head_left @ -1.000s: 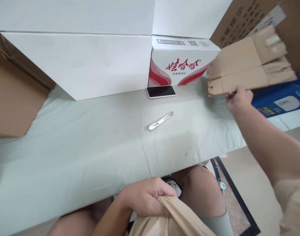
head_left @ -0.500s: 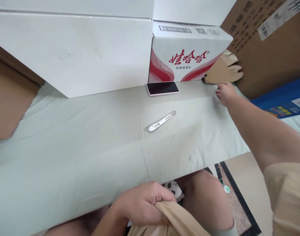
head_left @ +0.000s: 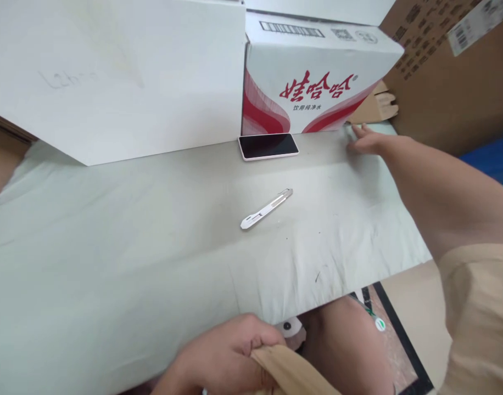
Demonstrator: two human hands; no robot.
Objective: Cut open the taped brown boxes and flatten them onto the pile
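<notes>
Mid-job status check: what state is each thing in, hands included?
Left hand: closed on tan cloth.
Right hand: open, nothing visibly held.
Cardboard piece: near the right hand, partly hidden; contact unclear.
Phone: lying face up, screen dark.
Utility knife: lying on its side; blade position unclear.
Printed carton: upright.
Pale green cover: spread, creased.

I look down on a broad surface [head_left: 173, 219] draped in a pale green cloth [head_left: 90, 274], wrinkled toward its right end and specked with a few dark marks [head_left: 317, 276]. Past its front edge, at lower right, I make out plain beige floor [head_left: 418, 302], a black stripe [head_left: 401, 329] and a brown marbled strip [head_left: 393, 351]. The light is soft and whitish, with blurred shadows.
</notes>
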